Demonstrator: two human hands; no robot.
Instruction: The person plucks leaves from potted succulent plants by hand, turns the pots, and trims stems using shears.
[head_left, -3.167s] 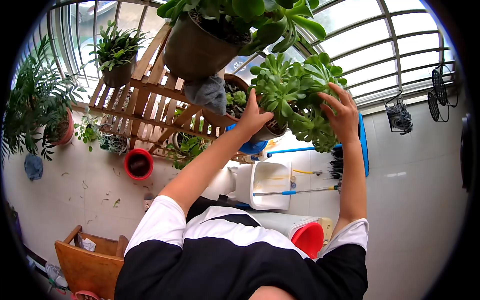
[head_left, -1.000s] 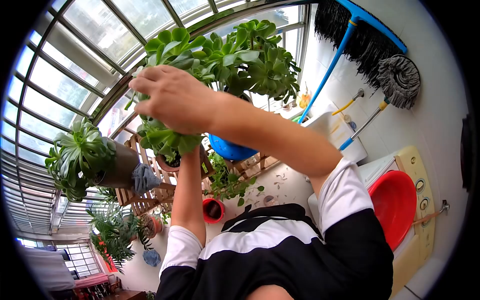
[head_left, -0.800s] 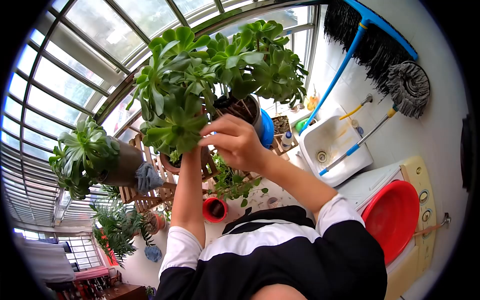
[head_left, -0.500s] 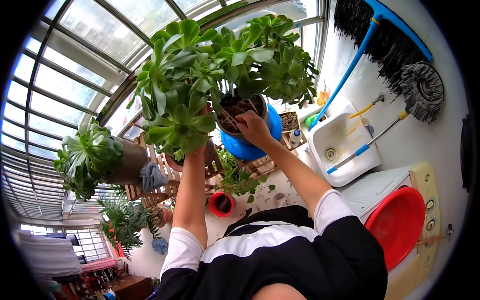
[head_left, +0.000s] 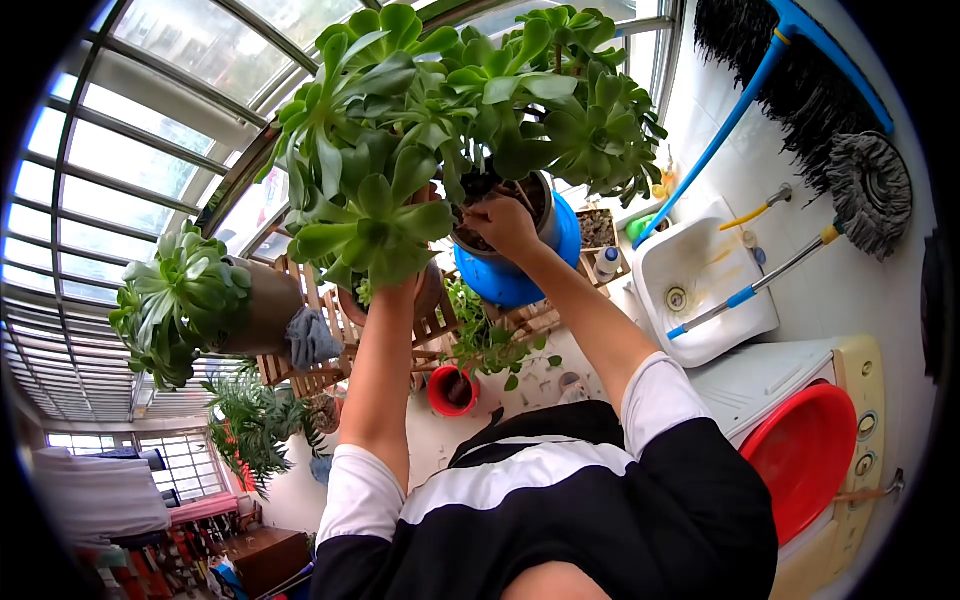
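A large leafy succulent spreads over a dark pot that stands by a blue basin. My right hand is inside the pot's rim at the soil, fingers pressed together; whatever they pinch is too small to make out. My left hand is beneath the succulent's rosettes, mostly covered by leaves, with only a bit of skin showing, so its fingers are hidden. Left of it, another potted succulent leans outward, with a grey cloth against its pot.
Wooden slatted shelving holds the pots beside the barred window. A red pot is on the floor. To the right are a white sink, a broom, a mop and a red basin on a washing machine.
My right hand has come down from the upper leaves, past the lower rosette, into the pot at the soil. My left hand stays under the leaves. The view has shifted slightly.
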